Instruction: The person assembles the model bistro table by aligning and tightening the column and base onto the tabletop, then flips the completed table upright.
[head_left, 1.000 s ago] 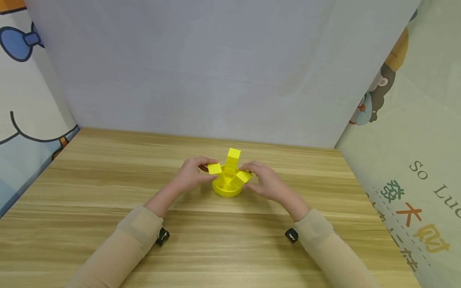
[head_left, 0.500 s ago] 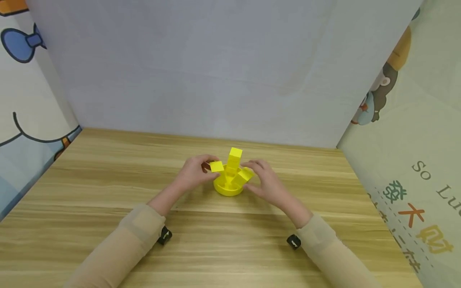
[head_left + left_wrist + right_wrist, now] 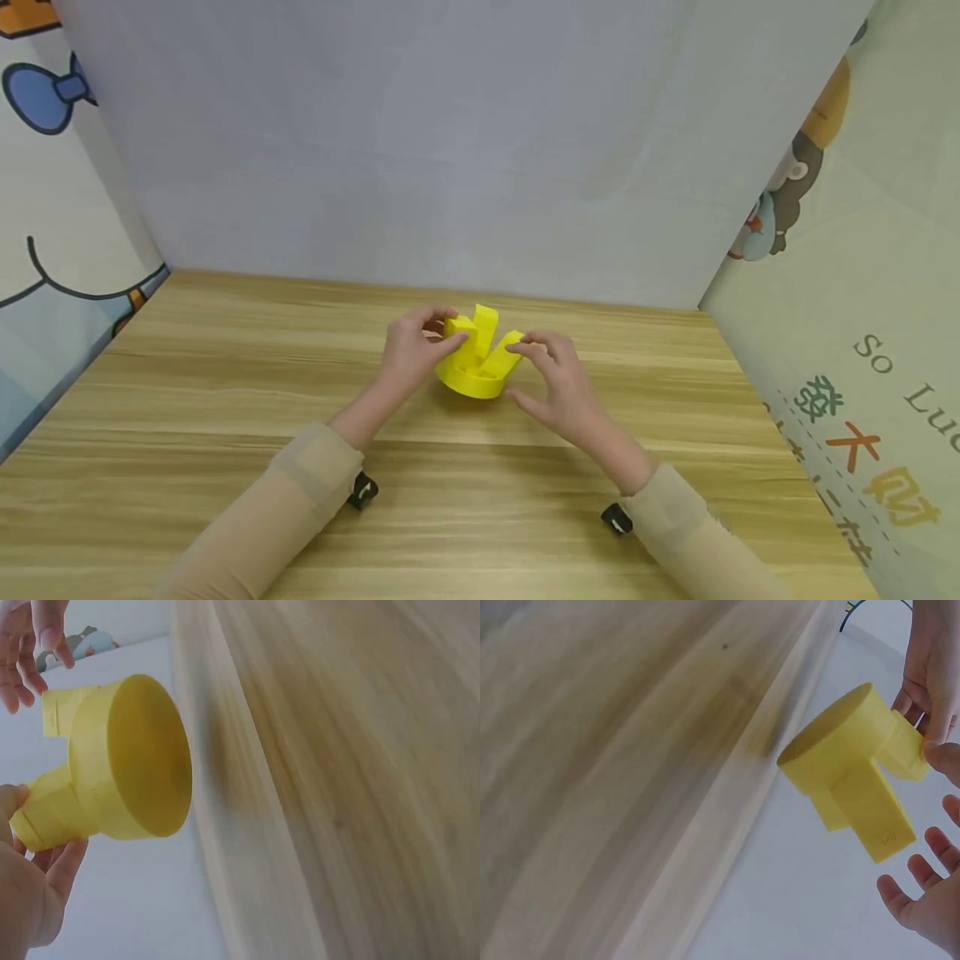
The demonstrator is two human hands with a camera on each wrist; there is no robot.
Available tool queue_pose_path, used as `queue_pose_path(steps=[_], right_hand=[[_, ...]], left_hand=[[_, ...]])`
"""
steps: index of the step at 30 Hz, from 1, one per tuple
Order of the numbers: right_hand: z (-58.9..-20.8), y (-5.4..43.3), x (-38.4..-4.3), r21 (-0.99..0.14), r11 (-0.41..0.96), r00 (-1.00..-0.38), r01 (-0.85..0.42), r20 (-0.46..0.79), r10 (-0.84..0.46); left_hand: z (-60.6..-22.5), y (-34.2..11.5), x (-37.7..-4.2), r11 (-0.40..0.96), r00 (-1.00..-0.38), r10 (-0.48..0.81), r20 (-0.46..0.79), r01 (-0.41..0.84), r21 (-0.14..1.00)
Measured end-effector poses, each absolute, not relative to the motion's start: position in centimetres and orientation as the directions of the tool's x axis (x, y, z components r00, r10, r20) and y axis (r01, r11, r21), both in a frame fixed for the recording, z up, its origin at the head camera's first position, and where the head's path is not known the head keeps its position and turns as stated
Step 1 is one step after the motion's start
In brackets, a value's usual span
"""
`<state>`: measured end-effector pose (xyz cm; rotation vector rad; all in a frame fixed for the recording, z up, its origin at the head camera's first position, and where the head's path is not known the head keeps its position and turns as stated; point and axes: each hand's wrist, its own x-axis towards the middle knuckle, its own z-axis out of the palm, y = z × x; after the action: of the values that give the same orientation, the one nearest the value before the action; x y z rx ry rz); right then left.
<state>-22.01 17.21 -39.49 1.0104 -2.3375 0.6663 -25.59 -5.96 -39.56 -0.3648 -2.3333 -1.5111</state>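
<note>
A yellow plastic piece (image 3: 471, 385) has a round, cup-like base and three blocky prongs; its kind is unclear. My left hand (image 3: 415, 350) pinches the left prong between thumb and fingers. The piece is tilted and held above the table, and its hollow underside shows in the left wrist view. My right hand (image 3: 564, 385) is beside the right prong (image 3: 504, 354), thumb and fingers spread. In the right wrist view, the right fingertips (image 3: 889, 889) stand apart from the yellow piece (image 3: 874, 814), gripping nothing.
The wood-grain table (image 3: 480, 508) extends around both hands. A plain pale backdrop (image 3: 435, 150) rises behind it. Printed cloths with cartoon figures hang at the left (image 3: 82, 192) and right (image 3: 862, 317). A small black device (image 3: 617, 518) sits at the right cuff.
The yellow piece has risen and tilted, its base turning toward me. The left hand has moved up with it. The right hand's fingers have loosened and come away from the right prong.
</note>
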Motion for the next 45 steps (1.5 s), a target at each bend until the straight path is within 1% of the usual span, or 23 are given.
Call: queue_pose_path(steps=[3, 8, 15, 18, 22, 26, 28, 30, 33, 36, 40, 42, 45], right_hand=[[-39.5, 16.9, -21.9, -0.204, 0.594, -0.566, -0.778, 0.64, -0.52], [-39.5, 16.5, -21.8, -0.171, 0.592, -0.541, -0.787, 0.653, -0.53], [-39.2, 16.1, -21.6, -0.138, 0.591, -0.507, -0.795, 0.685, -0.523], [-39.0, 16.1, -21.6, -0.126, 0.579, -0.485, -0.805, 0.703, -0.521], [-38.6, 16.2, -21.4, -0.14, 0.552, -0.475, -0.822, 0.703, -0.529], [-38.5, 16.4, -21.3, -0.201, 0.526, -0.499, -0.826, 0.695, -0.518], [-38.4, 16.5, -21.3, -0.248, 0.508, -0.517, -0.825, 0.693, -0.502], [-38.4, 16.6, -21.3, -0.301, 0.485, -0.538, -0.821, 0.691, -0.482], [-38.2, 16.9, -21.3, -0.385, 0.445, -0.573, -0.809, 0.685, -0.449], [-37.9, 17.2, -21.3, -0.471, 0.407, -0.618, -0.783, 0.671, -0.41], [-37.0, 17.5, -21.1, -0.583, 0.385, -0.698, -0.715, 0.62, -0.358], [-36.2, 17.5, -20.7, -0.639, 0.373, -0.74, -0.673, 0.58, -0.341], [-34.8, 17.4, -19.9, -0.701, 0.359, -0.786, -0.616, 0.525, -0.326]], left_hand=[[-39.1, -5.7, -25.2, 0.363, -0.91, -0.039, 0.412, 0.371, 0.854], [-37.9, -5.3, -24.4, 0.305, -0.896, -0.143, 0.421, 0.364, 0.88], [-36.3, -5.0, -23.2, 0.285, -0.891, -0.197, 0.41, 0.348, 0.893], [-36.0, -4.8, -22.9, 0.287, -0.892, -0.2, 0.406, 0.343, 0.894], [-35.6, -4.9, -22.7, 0.303, -0.912, -0.182, 0.368, 0.305, 0.903], [-35.2, -5.0, -22.6, 0.325, -0.935, -0.128, 0.33, 0.275, 0.905], [-35.1, -5.2, -22.6, 0.334, -0.936, -0.078, 0.344, 0.301, 0.893], [-35.3, -5.4, -22.6, 0.353, -0.924, -0.017, 0.381, 0.351, 0.867], [-35.8, -5.7, -22.4, 0.392, -0.887, 0.082, 0.454, 0.448, 0.804], [-36.5, -6.2, -22.1, 0.428, -0.828, 0.169, 0.535, 0.551, 0.717], [-37.5, -6.7, -21.9, 0.438, -0.719, 0.276, 0.639, 0.685, 0.582], [-38.1, -7.0, -21.8, 0.447, -0.653, 0.326, 0.683, 0.744, 0.497], [-38.7, -7.4, -21.8, 0.467, -0.559, 0.396, 0.729, 0.806, 0.364]])
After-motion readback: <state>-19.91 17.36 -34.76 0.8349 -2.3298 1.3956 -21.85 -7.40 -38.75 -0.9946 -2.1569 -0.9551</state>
